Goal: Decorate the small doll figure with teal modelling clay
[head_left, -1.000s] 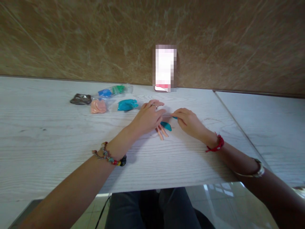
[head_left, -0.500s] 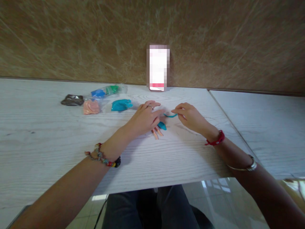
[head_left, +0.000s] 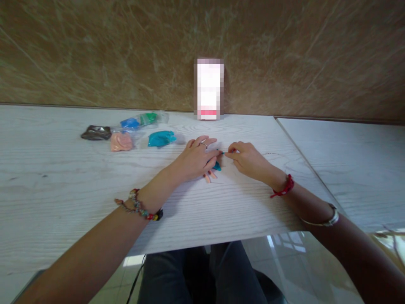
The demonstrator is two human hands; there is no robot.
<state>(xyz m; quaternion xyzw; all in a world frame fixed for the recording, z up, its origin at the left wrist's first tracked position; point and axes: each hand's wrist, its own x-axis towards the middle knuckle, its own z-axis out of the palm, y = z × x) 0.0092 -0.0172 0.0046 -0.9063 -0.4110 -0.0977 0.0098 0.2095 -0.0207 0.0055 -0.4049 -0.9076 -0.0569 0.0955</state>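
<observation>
My left hand (head_left: 198, 159) rests over a small clay figure, fingers spread and a ring on one of them. Under the thumb shows a lump of blue clay (head_left: 217, 166), with thin peach clay strips (head_left: 207, 177) sticking out below it; the rest of the figure is hidden by the hand. At the left index fingertip lies a thin blue clay strip (head_left: 222, 153), mostly hidden. My right hand (head_left: 243, 157) is closed in a pinch at the strip's right end, thumb and index finger together, close to the left index finger.
To the left lie bags of clay: brown (head_left: 96, 132), peach (head_left: 121, 141), blue and green (head_left: 139, 121), and turquoise (head_left: 161, 138). A phone (head_left: 209, 88) with a blurred screen leans on the marbled wall (head_left: 95, 50). The white wood-grain table (head_left: 221, 211) has a seam at right.
My right hand has moved slightly left and down, closer to my left index finger. The blue strip, stretched visibly between the hands before, now shows only as a short bit.
</observation>
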